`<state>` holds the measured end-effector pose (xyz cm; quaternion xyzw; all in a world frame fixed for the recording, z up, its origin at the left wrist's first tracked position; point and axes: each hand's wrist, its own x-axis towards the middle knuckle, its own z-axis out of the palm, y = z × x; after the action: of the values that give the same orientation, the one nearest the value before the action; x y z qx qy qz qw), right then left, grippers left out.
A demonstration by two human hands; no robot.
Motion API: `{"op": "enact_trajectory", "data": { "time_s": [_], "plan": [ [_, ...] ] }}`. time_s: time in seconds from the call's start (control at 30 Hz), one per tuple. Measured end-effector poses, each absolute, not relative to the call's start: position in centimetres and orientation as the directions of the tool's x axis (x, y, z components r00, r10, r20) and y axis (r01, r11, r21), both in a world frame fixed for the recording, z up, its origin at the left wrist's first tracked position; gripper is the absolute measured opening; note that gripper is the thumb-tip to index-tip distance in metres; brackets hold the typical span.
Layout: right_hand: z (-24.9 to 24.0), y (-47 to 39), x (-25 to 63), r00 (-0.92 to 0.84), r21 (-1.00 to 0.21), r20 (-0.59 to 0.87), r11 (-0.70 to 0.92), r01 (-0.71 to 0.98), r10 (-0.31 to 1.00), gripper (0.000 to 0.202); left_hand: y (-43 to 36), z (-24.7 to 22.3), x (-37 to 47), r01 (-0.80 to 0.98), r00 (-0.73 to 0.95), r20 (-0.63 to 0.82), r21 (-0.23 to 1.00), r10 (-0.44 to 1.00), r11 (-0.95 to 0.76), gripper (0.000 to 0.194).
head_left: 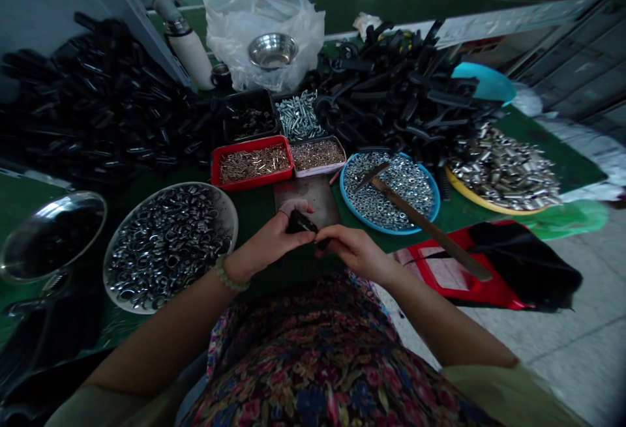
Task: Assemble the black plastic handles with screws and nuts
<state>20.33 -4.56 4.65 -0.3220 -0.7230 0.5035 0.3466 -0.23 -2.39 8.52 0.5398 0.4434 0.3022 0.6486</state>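
Observation:
Close in front of my body, my left hand (276, 235) is closed around a small black part (300, 223), dark and glossy, whose exact kind I cannot make out. The fingertips of my right hand (352, 248) pinch at the near right end of the same part. A flat metal plate (320, 199) lies on the green table just beyond both hands. To the right of it stands a blue tray (345, 200) of small shiny nuts (362, 202), with a hammer (415, 215) resting across it. On the left is a pale round tray (110, 270) heaped with metal ring clamps (166, 238).
A red tray (218, 178) of small pins, a white tray (337, 168) of tiny parts and loose bolts (298, 116) stand ahead. Black part piles (98, 94) rise behind on both sides. A yellow tray (482, 204) holds metal sleeves; a red-and-black bag (503, 270) lies right.

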Motion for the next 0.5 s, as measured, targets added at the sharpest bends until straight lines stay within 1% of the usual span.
{"op": "enact_trajectory", "data": {
  "time_s": [0.07, 0.13, 0.2, 0.27, 0.37, 0.43, 0.5],
  "plan": [
    [4.7, -4.4, 20.0, -0.522, -0.993, 0.104, 0.062, -0.097, 0.847, 0.021, -2.6, 8.5, -0.3, 0.032, 0.465, -0.17, 0.984, 0.869, 0.175, 0.052],
    [4.6, -4.3, 19.5, -0.522, -0.95, 0.044, -0.126, -0.286, 0.852, 0.033, -2.9, 8.3, -0.2, 0.001, 0.475, -0.139, 0.987, 0.869, 0.158, 0.059],
    [4.6, -4.2, 19.0, -0.537, -0.903, 0.004, -0.227, -0.364, 0.844, 0.037, -3.1, 8.1, 0.0, 0.003, 0.449, -0.145, 0.987, 0.882, 0.161, 0.059],
    [4.7, -4.2, 18.7, -0.523, -0.892, -0.013, -0.246, -0.379, 0.852, 0.032, -3.3, 7.9, 0.1, -0.011, 0.402, -0.147, 0.986, 0.904, 0.166, 0.059],
    [5.1, -4.4, 18.4, -0.463, -0.901, -0.013, -0.211, -0.379, 0.886, 0.028, -3.4, 7.7, 0.2, -0.076, 0.361, -0.153, 0.978, 0.92, 0.192, 0.06],
    [5.4, -4.6, 18.1, -0.433, -0.896, -0.021, -0.209, -0.392, 0.901, 0.028, -3.4, 7.6, 0.3, -0.095, 0.334, -0.155, 0.976, 0.93, 0.197, 0.06],
    [5.6, -4.7, 17.8, -0.438, -0.877, -0.042, -0.244, -0.415, 0.898, 0.031, -3.4, 7.5, 0.3, -0.078, 0.288, -0.13, 0.984, 0.949, 0.159, 0.058]
  ]
}}
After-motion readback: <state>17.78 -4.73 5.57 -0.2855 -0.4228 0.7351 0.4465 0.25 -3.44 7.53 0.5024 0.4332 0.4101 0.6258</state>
